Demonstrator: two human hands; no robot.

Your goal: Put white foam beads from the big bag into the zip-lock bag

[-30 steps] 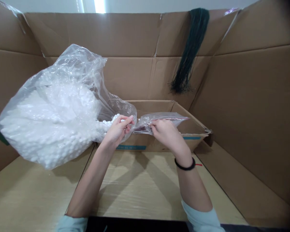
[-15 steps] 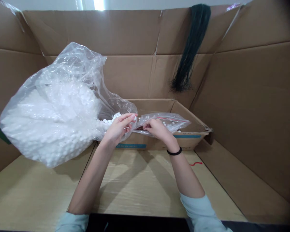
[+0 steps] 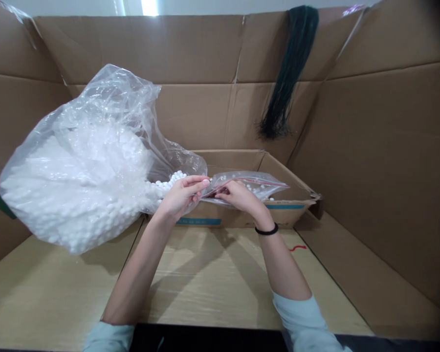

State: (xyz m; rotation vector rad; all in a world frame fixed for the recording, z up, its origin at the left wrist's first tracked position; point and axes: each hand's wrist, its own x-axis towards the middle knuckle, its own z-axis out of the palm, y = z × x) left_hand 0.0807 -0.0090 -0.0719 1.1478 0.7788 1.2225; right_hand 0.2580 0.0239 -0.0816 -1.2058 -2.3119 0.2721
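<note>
My left hand (image 3: 181, 195) is closed in a pinch at the mouth of the big clear plastic bag (image 3: 113, 90). A white ball appears to be between its thumb and forefinger, mostly covered by them. Small white balls (image 3: 165, 185) spill toward that hand inside the bag. My right hand (image 3: 238, 195) has its fingers curled together at the opening of a clear zip bag (image 3: 267, 180) with a red seal line. What those fingers grip is hidden. Several white balls show in and behind the zip bag.
An open cardboard box (image 3: 238, 220) with blue stripes stands under both hands. Dark green strands (image 3: 293, 63) hang over the back cardboard wall (image 3: 139, 49). A short red strip (image 3: 297, 248) lies on the pale tabletop (image 3: 201, 288). Tall cardboard walls stand left and right.
The left thumb and forefinger have shifted slightly down, covering more of the white ball. My right hand has moved a little, and the dark reddish contents by its fingers show less.
</note>
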